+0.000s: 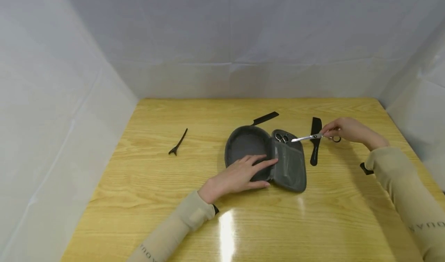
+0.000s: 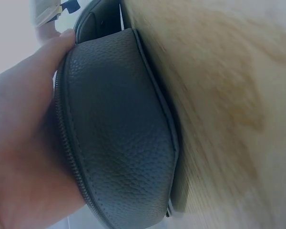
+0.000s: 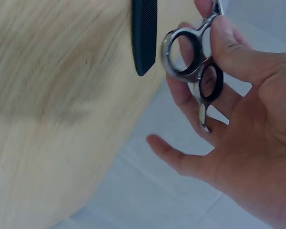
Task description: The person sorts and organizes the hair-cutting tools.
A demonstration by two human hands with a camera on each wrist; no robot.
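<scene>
One pair of scissors (image 1: 283,137) lies packed in the open case (image 1: 288,169); right hand (image 1: 342,130) pinches a second pair (image 1: 309,137), left hand (image 1: 240,175) rests flat, centre frame.

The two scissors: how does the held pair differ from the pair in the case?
The held scissors hang above the table, pinched by the right hand; the stowed scissors lie inside the open case. The held pair shows its whole blade; the stowed pair shows only handles. Both are silver.

Head view overlooks the table (image 1: 146,200); wrist views sit close.
</scene>
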